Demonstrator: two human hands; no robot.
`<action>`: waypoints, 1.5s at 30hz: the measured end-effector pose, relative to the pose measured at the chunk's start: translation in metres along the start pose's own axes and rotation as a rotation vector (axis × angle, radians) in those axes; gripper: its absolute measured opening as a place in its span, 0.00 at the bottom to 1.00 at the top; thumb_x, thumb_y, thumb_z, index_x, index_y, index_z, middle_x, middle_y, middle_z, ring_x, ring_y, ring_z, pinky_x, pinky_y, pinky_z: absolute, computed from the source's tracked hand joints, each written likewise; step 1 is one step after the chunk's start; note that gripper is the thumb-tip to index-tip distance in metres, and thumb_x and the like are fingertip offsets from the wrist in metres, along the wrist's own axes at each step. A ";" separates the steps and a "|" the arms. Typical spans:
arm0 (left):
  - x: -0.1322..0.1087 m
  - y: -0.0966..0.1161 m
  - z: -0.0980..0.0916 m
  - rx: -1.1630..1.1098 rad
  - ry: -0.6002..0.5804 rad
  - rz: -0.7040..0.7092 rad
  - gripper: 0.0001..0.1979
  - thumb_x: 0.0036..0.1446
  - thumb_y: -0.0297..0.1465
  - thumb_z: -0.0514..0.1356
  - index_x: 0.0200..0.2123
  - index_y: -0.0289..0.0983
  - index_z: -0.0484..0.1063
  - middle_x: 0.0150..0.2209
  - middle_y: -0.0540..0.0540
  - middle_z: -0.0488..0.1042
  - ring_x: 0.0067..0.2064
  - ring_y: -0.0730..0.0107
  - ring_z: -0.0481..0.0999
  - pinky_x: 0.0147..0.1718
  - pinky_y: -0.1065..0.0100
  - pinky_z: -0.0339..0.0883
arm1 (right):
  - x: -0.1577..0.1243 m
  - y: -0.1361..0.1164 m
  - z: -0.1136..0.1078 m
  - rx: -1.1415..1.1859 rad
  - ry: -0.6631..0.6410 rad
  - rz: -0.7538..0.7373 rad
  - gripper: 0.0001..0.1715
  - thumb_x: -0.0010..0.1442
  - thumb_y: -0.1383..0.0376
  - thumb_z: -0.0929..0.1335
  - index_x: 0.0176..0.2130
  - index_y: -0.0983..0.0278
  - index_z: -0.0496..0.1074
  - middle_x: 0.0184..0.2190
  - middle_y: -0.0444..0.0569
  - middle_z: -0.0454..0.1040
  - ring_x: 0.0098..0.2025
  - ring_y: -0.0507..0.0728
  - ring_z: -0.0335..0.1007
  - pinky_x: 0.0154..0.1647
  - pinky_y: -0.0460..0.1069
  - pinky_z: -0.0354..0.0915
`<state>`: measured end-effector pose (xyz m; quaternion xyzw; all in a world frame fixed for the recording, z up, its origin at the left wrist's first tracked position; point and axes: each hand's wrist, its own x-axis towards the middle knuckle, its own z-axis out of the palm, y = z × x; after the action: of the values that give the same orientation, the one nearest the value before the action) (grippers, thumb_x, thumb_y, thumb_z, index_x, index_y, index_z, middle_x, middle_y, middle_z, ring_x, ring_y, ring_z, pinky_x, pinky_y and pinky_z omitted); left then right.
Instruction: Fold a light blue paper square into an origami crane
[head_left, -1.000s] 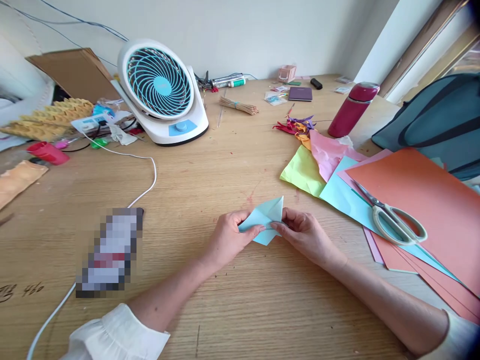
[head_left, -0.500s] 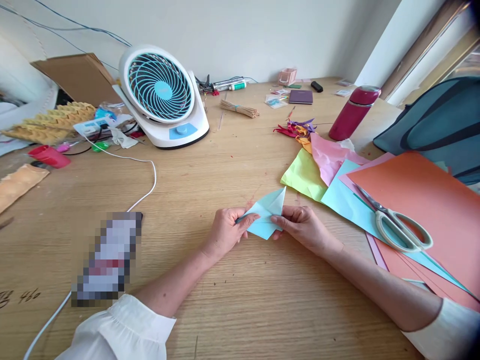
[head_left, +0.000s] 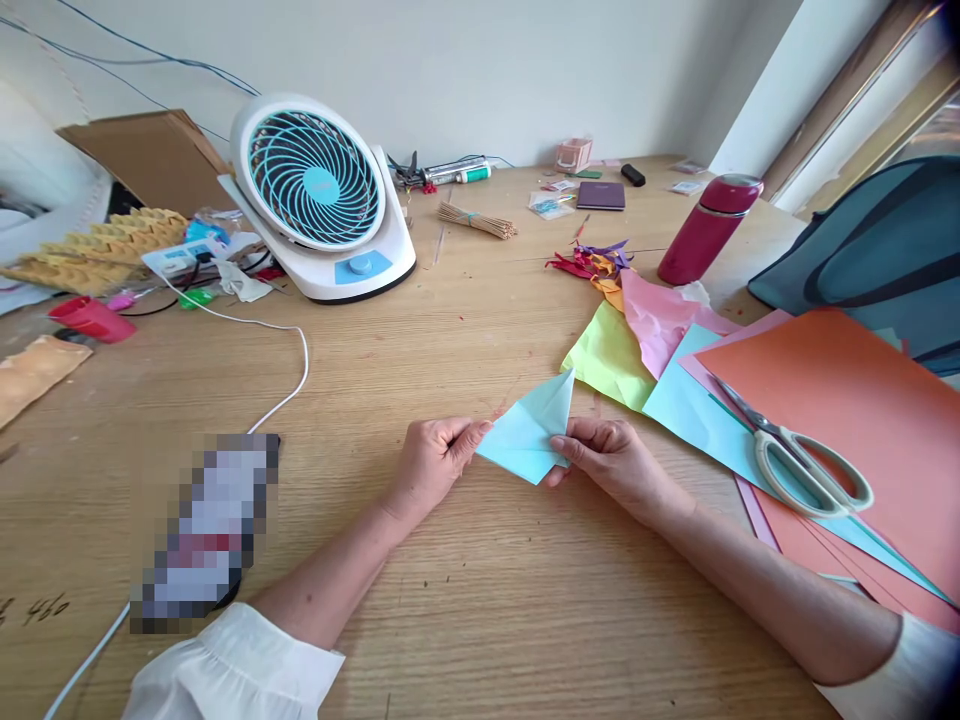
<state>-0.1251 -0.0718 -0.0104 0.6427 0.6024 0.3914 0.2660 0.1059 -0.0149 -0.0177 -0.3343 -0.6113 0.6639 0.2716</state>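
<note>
Since half a second ago, the left hand (head_left: 431,465) has slid outward, its thumb going from lying across the folded light-blue paper (head_left: 529,430) to that paper's left corner. The fingers of the left hand are pinched on this corner, while those of the right hand (head_left: 615,462) grasp the paper's right edge, thumb on top and a fingertip showing beneath. Between the two hands, the paper is held above the surface (head_left: 480,610), in front of the person, with one peak pointing up and to the right. Just beyond it lies a yellow-green sheet (head_left: 609,350), touching crumpled pink paper (head_left: 660,320) and a flat blue sheet (head_left: 697,405). Scissors (head_left: 814,475) rest, blades slightly parted, across the blue sheet and a large orange sheet (head_left: 847,370) at the right. Behind these stand a magenta bottle (head_left: 701,235) and a blue-grey bag (head_left: 870,250). At the far left is a white fan (head_left: 319,190); nearer, a pixelated device (head_left: 214,530) sits well apart from the folded paper, close to the left forearm.
</note>
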 end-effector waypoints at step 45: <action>-0.023 0.056 0.008 0.313 -0.220 -0.138 0.31 0.53 0.28 0.67 0.58 0.41 0.61 0.34 0.51 0.77 0.33 0.65 0.76 0.30 0.69 0.62 | -0.015 -0.002 0.020 -0.300 0.015 -0.063 0.13 0.68 0.58 0.64 0.33 0.62 0.67 0.26 0.42 0.69 0.28 0.52 0.63 0.29 0.46 0.59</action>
<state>-0.0857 -0.1010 0.0263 0.6721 0.6660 0.2013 0.2534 0.0995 -0.0393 -0.0136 -0.3569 -0.7118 0.5537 0.2436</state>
